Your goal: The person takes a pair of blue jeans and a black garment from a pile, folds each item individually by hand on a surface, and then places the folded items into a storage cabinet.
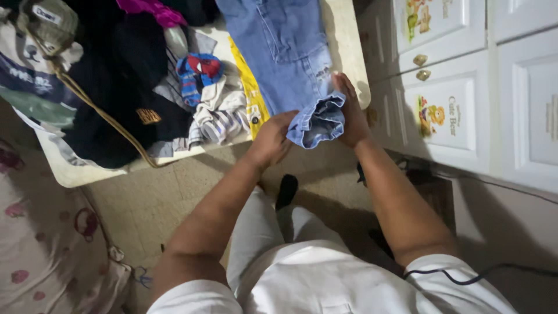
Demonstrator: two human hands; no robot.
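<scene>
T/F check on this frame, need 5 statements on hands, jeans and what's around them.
1. Both hands grip the folded end of the blue jeans. True: the left hand and right hand sit on either side of the rolled denim end.
2. The jeans lie on the floor. False: they lie on the table, with the end at its edge.
3. A heap of mixed clothes sits left of the jeans. True.
4. The white cabinet doors stand open. False: they are shut.
5. The right hand holds a hanger. False: it presses only the denim.
</scene>
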